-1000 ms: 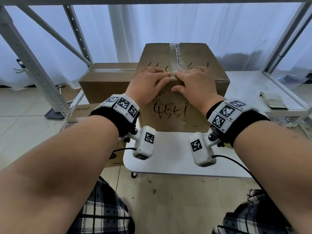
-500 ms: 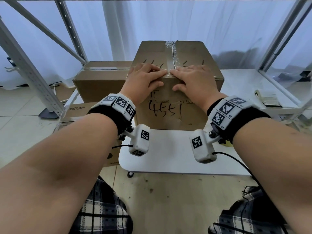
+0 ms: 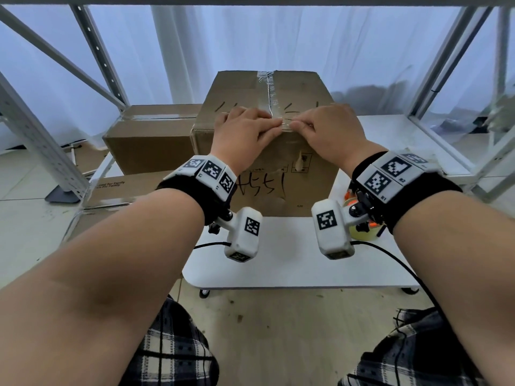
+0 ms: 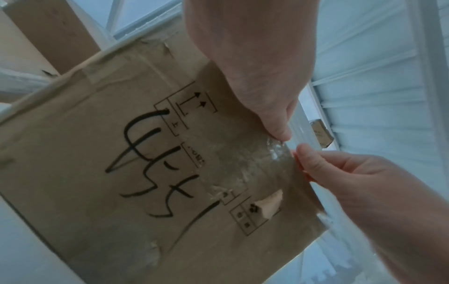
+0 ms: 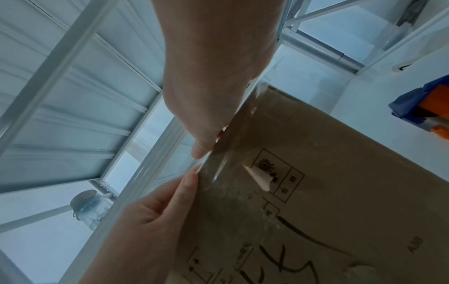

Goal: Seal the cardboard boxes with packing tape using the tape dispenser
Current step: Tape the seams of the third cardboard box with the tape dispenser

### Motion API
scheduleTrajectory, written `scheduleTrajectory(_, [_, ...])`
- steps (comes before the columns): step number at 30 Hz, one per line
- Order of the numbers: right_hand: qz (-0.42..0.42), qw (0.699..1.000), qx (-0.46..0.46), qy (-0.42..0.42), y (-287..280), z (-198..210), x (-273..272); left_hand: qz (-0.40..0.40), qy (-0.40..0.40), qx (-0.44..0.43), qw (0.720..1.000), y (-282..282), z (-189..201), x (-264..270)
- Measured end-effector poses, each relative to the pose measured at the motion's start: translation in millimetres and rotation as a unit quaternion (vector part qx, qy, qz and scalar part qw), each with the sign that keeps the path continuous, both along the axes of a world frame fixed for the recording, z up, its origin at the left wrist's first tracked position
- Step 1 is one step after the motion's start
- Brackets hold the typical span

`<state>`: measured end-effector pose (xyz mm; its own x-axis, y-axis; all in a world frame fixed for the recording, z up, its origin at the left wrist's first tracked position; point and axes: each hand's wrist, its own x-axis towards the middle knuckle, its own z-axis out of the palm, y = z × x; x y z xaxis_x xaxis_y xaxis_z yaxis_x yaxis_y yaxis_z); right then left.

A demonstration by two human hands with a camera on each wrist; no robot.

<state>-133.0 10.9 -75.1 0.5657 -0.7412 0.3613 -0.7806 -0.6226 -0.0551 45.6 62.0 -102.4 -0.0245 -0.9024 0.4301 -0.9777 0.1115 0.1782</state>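
Hands of yours, left [image 3: 245, 135] and right [image 3: 328, 129], fingers flat, holding nothing, pressing tape [image 3: 269, 93] onto the box's [image 3: 301, 168] near top edge.

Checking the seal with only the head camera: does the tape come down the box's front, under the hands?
Observer: Yes; the left wrist camera shows clear tape running down the box's front, over printed symbols.
Operator: And the thumbs?
Observer: The left hand's thumb presses the tape at the top edge; the right hand's thumb touches beside it.
Operator: Where's the tool?
Observer: The right wrist camera shows the dispenser, blue and orange, on the white table beside the box.
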Motion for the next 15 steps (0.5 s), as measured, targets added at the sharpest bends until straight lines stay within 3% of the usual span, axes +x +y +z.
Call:
scheduleTrajectory(4, [0.000,1.000,-0.009,0.028,-1,-3,-2,-0.007,-0.073,-0.016,0.997,3,-5,6])
scheduleTrajectory(8, [-0.009,0.998,-0.042,0.054,9,-13,0,-0.014,-0.097,-0.014,0.995,7,-5,8])
scheduleTrajectory(12, [0.001,0.999,-0.019,0.036,10,-9,-4,-0.026,-0.060,-0.012,0.998,7,-2,3])
scheduleTrajectory(15, [0.027,0.999,0.003,-0.028,8,-5,-12,-0.052,0.001,-0.001,0.999,2,6,-12])
